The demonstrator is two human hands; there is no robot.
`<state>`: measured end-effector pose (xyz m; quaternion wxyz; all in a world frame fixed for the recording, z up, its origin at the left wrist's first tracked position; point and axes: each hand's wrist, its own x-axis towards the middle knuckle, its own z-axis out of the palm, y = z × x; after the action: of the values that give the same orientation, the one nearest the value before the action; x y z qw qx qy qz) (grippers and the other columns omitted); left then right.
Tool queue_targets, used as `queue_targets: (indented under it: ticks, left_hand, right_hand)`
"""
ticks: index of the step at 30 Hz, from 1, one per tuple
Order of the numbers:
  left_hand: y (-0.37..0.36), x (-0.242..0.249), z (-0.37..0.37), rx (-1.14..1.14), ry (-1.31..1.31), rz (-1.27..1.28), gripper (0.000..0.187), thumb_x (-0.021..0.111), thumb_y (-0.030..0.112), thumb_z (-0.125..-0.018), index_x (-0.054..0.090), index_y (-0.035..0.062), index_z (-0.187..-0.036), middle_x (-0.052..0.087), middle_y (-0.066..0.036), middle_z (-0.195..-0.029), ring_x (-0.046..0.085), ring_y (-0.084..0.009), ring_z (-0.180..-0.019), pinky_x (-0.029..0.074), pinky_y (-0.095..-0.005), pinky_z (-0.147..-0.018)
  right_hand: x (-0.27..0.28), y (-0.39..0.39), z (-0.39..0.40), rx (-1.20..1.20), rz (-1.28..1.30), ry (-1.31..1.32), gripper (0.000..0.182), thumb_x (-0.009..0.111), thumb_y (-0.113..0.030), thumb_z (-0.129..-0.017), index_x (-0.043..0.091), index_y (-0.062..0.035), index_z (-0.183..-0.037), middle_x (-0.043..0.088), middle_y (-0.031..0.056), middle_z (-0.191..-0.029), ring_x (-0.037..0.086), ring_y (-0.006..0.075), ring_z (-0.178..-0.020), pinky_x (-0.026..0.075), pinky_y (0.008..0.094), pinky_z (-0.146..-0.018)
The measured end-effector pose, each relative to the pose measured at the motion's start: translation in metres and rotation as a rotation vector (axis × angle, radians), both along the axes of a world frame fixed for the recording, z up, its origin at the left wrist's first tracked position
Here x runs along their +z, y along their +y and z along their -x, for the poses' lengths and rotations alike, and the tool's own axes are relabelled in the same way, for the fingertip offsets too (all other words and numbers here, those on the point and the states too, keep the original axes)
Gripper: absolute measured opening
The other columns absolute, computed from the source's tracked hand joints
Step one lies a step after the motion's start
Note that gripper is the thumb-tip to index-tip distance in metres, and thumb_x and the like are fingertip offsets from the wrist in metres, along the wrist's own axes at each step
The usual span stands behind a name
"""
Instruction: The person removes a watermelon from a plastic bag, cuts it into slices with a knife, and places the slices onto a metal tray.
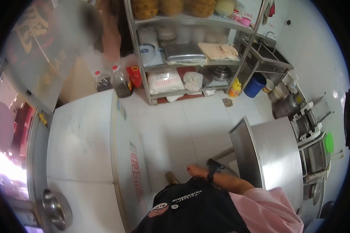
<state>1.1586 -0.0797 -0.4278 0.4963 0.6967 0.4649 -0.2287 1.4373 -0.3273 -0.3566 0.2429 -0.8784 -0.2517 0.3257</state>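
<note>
My right hand (197, 171) hangs low in front of the black apron (194, 209), its fingers curled in. I see nothing held in it. A dark wristband (211, 174) circles the wrist, below a pink sleeve (262, 209). Nearest to this hand is a dark object with pale lettering (215, 164), whose kind I cannot make out. The steel worktable (276, 143) stands just to the right of the forearm. My left hand is out of view.
A white chest freezer (81, 136) runs along the left, with a metal bowl (56, 209) on its near end. Ahead stands a steel shelf rack (190, 17), beside dark-liquid bottles (122, 83). A sink (272, 52) and blue bucket (255, 85) are at the far right.
</note>
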Motion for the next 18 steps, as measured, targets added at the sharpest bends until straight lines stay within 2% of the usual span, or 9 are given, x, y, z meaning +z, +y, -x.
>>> queue_targets:
  ticks: [3, 5, 9, 12, 13, 14, 15, 17, 18]
  left_hand:
    - [0.032, 0.000, -0.055, -0.019, 0.021, -0.005, 0.023, 0.052, 0.020, -0.083, 0.052, 0.0025, -0.098, 0.056, -0.007, -0.094, 0.053, -0.0178, -0.086, 0.040, -0.0320, -0.076]
    - [0.053, -0.001, -0.088, -0.037, 0.033, -0.009, 0.023, 0.052, 0.020, -0.082, 0.052, 0.0026, -0.098, 0.056, -0.007, -0.094, 0.053, -0.0179, -0.086, 0.040, -0.0322, -0.075]
    - [0.099, -0.004, -0.166, -0.100, -0.001, -0.025, 0.023, 0.053, 0.020, -0.082, 0.052, 0.0028, -0.097, 0.056, -0.007, -0.093, 0.053, -0.0181, -0.085, 0.040, -0.0327, -0.075]
    - [0.139, -0.013, -0.246, -0.233, -0.099, -0.096, 0.023, 0.053, 0.019, -0.082, 0.052, 0.0029, -0.097, 0.057, -0.007, -0.093, 0.053, -0.0183, -0.085, 0.040, -0.0331, -0.074]
    - [0.155, -0.018, -0.284, -0.508, -0.206, -0.279, 0.022, 0.053, 0.019, -0.082, 0.052, 0.0030, -0.097, 0.057, -0.007, -0.093, 0.053, -0.0183, -0.085, 0.040, -0.0332, -0.074]
    - [0.167, -0.018, -0.334, -0.793, -0.305, -0.532, 0.022, 0.054, 0.019, -0.082, 0.052, 0.0030, -0.097, 0.057, -0.007, -0.093, 0.053, -0.0184, -0.085, 0.041, -0.0334, -0.074]
    - [0.175, -0.012, -0.391, -0.920, -0.402, -0.691, 0.022, 0.054, 0.019, -0.082, 0.052, 0.0031, -0.097, 0.057, -0.007, -0.093, 0.053, -0.0185, -0.084, 0.041, -0.0335, -0.074]
    - [0.153, 0.042, -0.506, -0.018, -0.687, 0.118, 0.024, 0.053, 0.017, -0.080, 0.050, 0.0065, -0.101, 0.057, -0.004, -0.091, 0.054, -0.0155, -0.081, 0.040, -0.0340, -0.069]
    - [0.135, 0.078, -0.565, 0.148, -0.627, 0.210, 0.026, 0.053, 0.019, -0.080, 0.049, 0.0078, -0.103, 0.057, -0.003, -0.090, 0.053, -0.0136, -0.080, 0.040, -0.0331, -0.068]
  right_hand:
    - [0.049, 0.046, -0.084, -0.155, -0.137, 0.017, 0.019, 0.047, -0.014, -0.074, 0.059, -0.0049, -0.085, 0.060, 0.0173, -0.081, 0.057, 0.0344, -0.077, 0.045, 0.0404, -0.070]
    - [0.058, 0.064, -0.132, -0.194, -0.200, -0.059, 0.018, 0.048, -0.011, -0.076, 0.055, -0.0035, -0.089, 0.061, 0.0116, -0.073, 0.060, 0.0205, -0.065, 0.047, 0.0315, -0.061]
    - [0.065, 0.079, -0.237, -0.255, -0.175, -0.046, 0.018, 0.048, -0.012, -0.076, 0.056, -0.0033, -0.089, 0.061, 0.0105, -0.074, 0.060, 0.0201, -0.064, 0.047, 0.0318, -0.061]
    - [0.046, 0.078, -0.339, -0.368, -0.263, -0.175, 0.017, 0.049, -0.012, -0.076, 0.056, -0.0038, -0.089, 0.061, 0.0105, -0.074, 0.059, 0.0202, -0.064, 0.047, 0.0320, -0.061]
    - [0.049, 0.077, -0.377, -0.407, -0.295, -0.191, 0.016, 0.049, -0.012, -0.077, 0.056, -0.0039, -0.089, 0.061, 0.0106, -0.074, 0.059, 0.0201, -0.064, 0.047, 0.0320, -0.061]
    - [0.040, 0.074, -0.415, -0.389, -0.312, -0.417, 0.016, 0.050, -0.012, -0.077, 0.056, -0.0041, -0.089, 0.061, 0.0108, -0.073, 0.058, 0.0189, -0.063, 0.046, 0.0307, -0.060]
    - [0.043, 0.071, -0.453, -0.505, -0.342, -0.279, 0.015, 0.051, -0.012, -0.077, 0.056, -0.0033, -0.088, 0.061, 0.0117, -0.074, 0.058, 0.0213, -0.065, 0.046, 0.0308, -0.061]
    - [0.047, 0.058, -0.522, -0.644, -0.377, -0.315, 0.023, 0.052, -0.019, -0.075, 0.057, -0.0037, -0.091, 0.060, 0.0158, -0.083, 0.058, 0.0294, -0.079, 0.045, 0.0351, -0.071]
    - [0.063, 0.048, -0.549, -0.699, -0.387, -0.364, 0.027, 0.052, -0.024, -0.074, 0.058, -0.0051, -0.093, 0.060, 0.0197, -0.089, 0.056, 0.0347, -0.086, 0.044, 0.0384, -0.076]
